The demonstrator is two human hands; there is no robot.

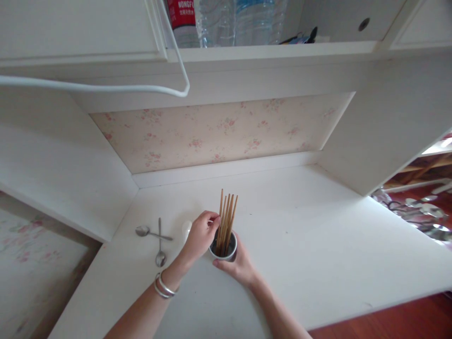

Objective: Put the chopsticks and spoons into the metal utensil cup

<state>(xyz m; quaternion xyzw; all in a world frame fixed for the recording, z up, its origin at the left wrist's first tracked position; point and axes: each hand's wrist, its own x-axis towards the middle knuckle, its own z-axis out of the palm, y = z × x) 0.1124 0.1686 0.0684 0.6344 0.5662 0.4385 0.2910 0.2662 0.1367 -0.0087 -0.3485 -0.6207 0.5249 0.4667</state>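
A round cup (235, 252) with a pale rim and dark inside stands on the white tabletop, and several wooden chopsticks (228, 219) rise out of it. My right hand (240, 266) is wrapped round the cup's right and near side. At the cup's left, my left hand (203, 233) pinches the leftmost chopstick between thumb and forefinger; silver bangles circle that wrist. Left of the hands lie two metal spoons, one (143, 230) crossing the other (160, 258). A white object (187, 229), partly hidden behind my left hand, sits between it and the spoons.
The white tabletop (310, 245) is bounded by side panels and a floral-papered back (226, 132). Overhead, a shelf holds plastic bottles (235, 23), and a white bent rod (106, 88) juts in from the left. Metal utensils (420, 207) lie beyond the right panel.
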